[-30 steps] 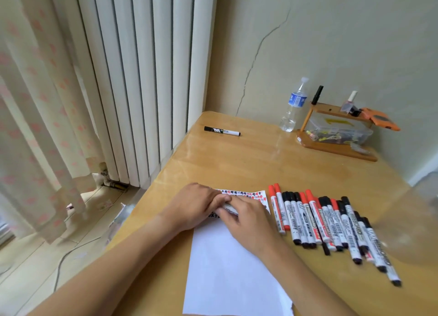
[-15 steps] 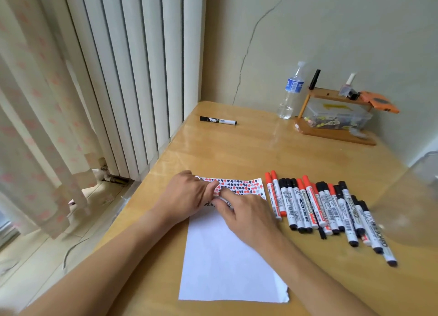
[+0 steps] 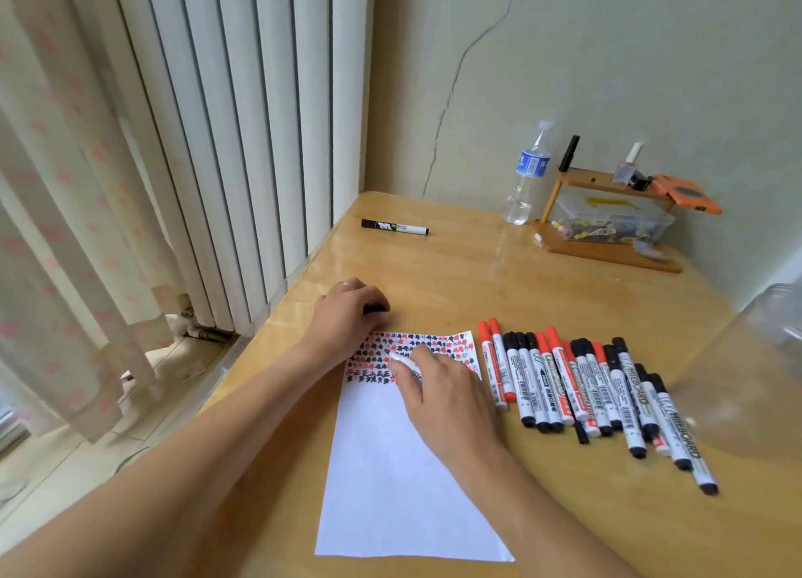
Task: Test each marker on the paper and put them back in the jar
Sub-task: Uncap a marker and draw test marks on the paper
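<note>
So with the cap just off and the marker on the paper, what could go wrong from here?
1. The left hand grips a black cap beside the table edge; if dropped, it may roll off.
2. The right hand holds the marker over the paper and rests on fresh marks; they could smear.
3. The marker row lies close; a nudge may scatter it.

A cracked pale wall (image 3: 564, 78) backs the wooden table (image 3: 434, 273), beside white vertical blinds (image 3: 238, 122).
</note>
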A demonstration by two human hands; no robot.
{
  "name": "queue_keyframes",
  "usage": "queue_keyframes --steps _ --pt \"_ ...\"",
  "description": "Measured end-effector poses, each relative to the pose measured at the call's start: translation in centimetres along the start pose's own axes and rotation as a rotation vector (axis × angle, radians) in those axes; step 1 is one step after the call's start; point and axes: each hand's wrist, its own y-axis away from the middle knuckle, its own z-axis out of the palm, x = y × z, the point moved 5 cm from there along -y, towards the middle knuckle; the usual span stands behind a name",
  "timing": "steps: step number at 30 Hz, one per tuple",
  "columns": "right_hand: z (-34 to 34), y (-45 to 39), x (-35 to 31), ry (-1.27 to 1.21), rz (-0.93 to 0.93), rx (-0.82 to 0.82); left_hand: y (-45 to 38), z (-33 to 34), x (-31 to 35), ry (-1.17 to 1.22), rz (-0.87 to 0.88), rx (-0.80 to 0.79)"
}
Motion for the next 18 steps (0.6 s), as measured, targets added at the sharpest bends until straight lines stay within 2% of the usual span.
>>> queue_keyframes --steps 7,11,14,18 --pt "0.0 0.0 0.3 -0.030 0.008 -0.009 -2.0 1.1 1.0 -0.100 0.110 -0.026" --pt "-0.1 -0.2 0.3 -0.031 0.032 -0.007 -1.4 0.7 1.0 -0.085 0.096 -0.098" --pt "-0.2 -0.1 0.6 -0.124 0.088 0.006 0.4 -0.5 1.5 -0.004 0.064 -0.093" --pt "-0.6 -0.3 1.7 -0.294 0.177 0.011 5.0 -1.8 1.7 -0.098 0.058 -0.095"
